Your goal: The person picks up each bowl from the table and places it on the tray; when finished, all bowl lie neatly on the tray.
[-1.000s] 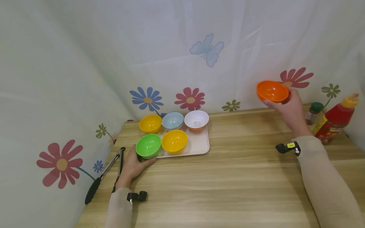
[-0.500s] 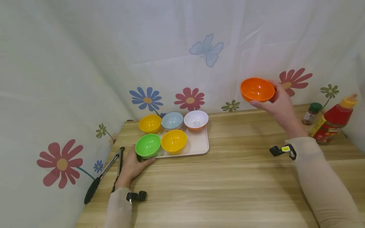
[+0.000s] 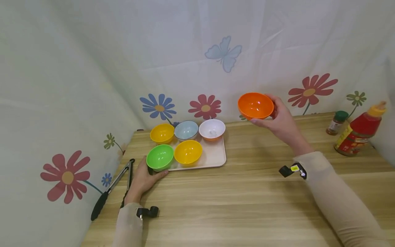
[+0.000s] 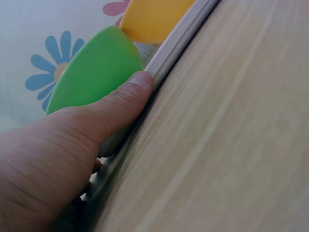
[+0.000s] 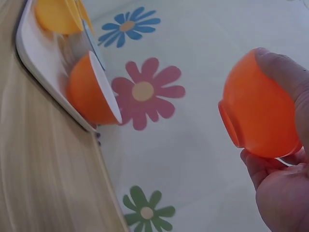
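Observation:
My right hand holds an orange bowl up in the air, right of the white tray. In the right wrist view the thumb lies on the wall of that bowl, fingers on its other side. My left hand grips the tray's near left corner. The left wrist view has its thumb along the tray rim, against the green bowl; the other fingers are mostly hidden. Also on the tray are two yellow bowls, a light blue bowl and a white-lined orange bowl.
Metal tongs with black handles lie left of my left hand. At the right stand a green-capped jar and a red sauce bottle. A flowered curtain hangs behind the wooden table.
My right hand has carried the orange bowl leftward, nearer the tray; it rises slightly, then comes lower. My left hand and the bowls on the tray stay in place.

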{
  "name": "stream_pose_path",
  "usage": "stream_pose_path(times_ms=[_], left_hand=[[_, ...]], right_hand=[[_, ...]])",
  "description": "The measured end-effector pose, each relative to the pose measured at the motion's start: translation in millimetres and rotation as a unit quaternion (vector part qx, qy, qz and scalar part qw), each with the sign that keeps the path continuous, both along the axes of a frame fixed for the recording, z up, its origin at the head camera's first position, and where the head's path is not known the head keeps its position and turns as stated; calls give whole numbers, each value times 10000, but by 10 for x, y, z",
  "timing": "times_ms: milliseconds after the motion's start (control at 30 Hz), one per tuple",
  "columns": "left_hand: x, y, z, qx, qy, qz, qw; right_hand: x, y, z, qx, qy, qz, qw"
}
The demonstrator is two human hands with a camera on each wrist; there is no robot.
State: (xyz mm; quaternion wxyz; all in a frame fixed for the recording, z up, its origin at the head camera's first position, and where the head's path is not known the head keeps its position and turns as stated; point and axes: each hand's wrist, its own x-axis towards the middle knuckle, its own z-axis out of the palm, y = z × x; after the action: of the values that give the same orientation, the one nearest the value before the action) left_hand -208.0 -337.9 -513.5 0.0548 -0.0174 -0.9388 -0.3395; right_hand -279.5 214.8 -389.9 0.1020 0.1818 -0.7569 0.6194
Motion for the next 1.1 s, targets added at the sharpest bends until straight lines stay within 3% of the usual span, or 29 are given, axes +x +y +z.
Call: stream_pose_path(times_ms=[533, 1100], left_hand=[[24, -20, -13, -21, -38, 30, 10000], [13, 7, 8, -12, 3, -2, 10000]], right_hand=[[73, -571, -227, 139, -188, 696, 9973], [121, -1016, -671, 518, -606, 1107, 9907]])
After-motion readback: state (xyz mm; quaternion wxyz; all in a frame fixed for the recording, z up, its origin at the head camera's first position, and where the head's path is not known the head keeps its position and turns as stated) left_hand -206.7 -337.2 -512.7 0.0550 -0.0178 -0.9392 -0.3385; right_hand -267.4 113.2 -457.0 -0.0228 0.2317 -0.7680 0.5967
